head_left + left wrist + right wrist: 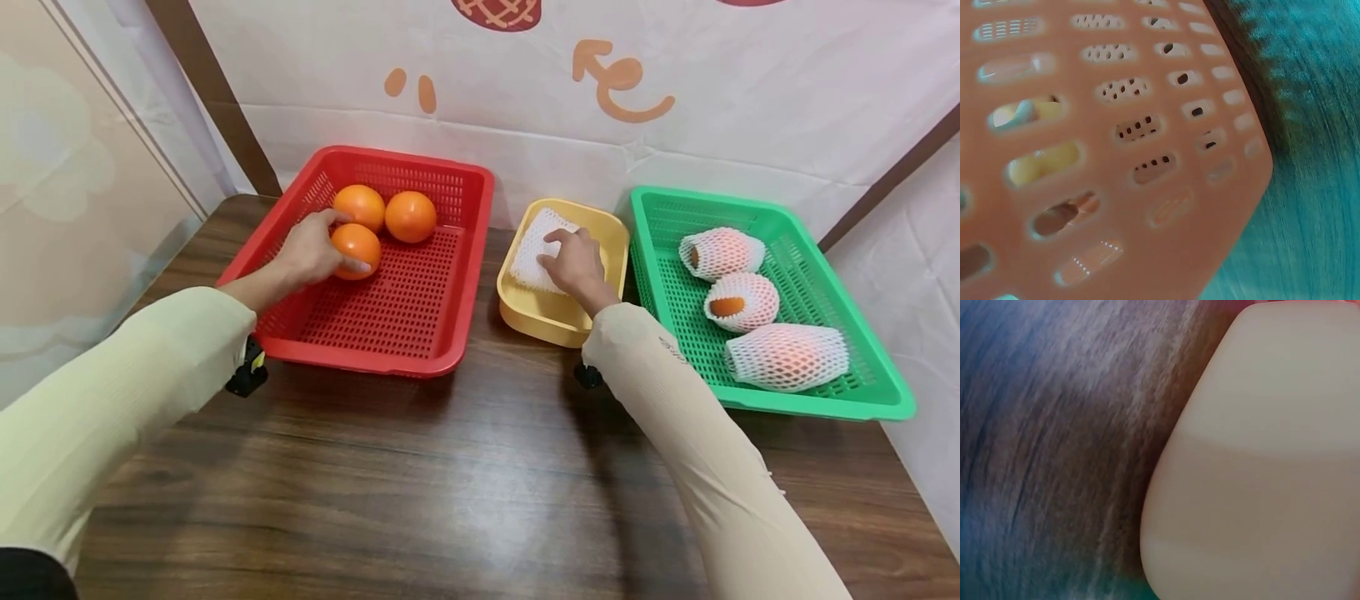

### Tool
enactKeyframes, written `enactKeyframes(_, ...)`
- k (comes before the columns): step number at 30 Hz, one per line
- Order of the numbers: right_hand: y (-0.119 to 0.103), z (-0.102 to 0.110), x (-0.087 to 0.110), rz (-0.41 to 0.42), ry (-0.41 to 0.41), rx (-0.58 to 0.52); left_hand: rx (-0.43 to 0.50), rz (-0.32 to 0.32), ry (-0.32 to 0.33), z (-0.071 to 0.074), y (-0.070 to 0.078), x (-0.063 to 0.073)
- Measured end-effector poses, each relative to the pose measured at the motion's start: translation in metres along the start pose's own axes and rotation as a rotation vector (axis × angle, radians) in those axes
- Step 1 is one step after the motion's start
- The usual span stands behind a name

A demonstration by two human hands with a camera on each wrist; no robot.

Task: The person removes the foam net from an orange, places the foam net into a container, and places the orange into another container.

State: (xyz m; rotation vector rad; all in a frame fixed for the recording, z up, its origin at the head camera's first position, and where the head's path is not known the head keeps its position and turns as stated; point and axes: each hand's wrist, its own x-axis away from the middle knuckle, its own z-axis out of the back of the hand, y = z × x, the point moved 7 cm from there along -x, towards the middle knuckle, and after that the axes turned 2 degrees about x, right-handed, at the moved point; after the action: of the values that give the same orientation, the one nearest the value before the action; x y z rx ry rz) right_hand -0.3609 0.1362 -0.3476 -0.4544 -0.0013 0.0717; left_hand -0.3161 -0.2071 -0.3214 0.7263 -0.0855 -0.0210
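Observation:
In the head view my left hand [303, 248] reaches into the red basket [471, 283] and grips an orange [357, 247], thumb on the near side and fingers on the far side. Two more oranges, one behind it [360, 202] and one to the right [411, 218], lie in the basket. Over the yellow tub [547, 327], my right hand [576, 262] has its thumb and forefinger apart on the white foam nets [534, 250]. The left wrist view is filled by the slotted basket wall [1172, 244], the right wrist view by the pale tub wall [1260, 506]; both hide the fingers.
A green basket [810, 404] stands on the right with three foam-netted fruits, one at the back [723, 252], one in the middle [742, 300] and one in front [787, 357]. Behind the dark wooden table [420, 467] hangs a printed white cloth [525, 100].

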Motion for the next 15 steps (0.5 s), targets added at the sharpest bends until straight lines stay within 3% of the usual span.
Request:
enactKeyframes(4,0.001,0.002,0.001,0.017,0.012,-0.026,-0.035,-0.023,0.006,0.000,0.000,-0.001)
enactKeyframes(11,-0.001,0.008,0.001,0.024,0.025,-0.061,-0.066,-0.005,0.015,0.000,0.001,0.000)
enactKeyframes(15,-0.006,0.017,0.002,0.034,0.075,-0.073,-0.093,-0.012,-0.004,0.001,0.003,0.001)
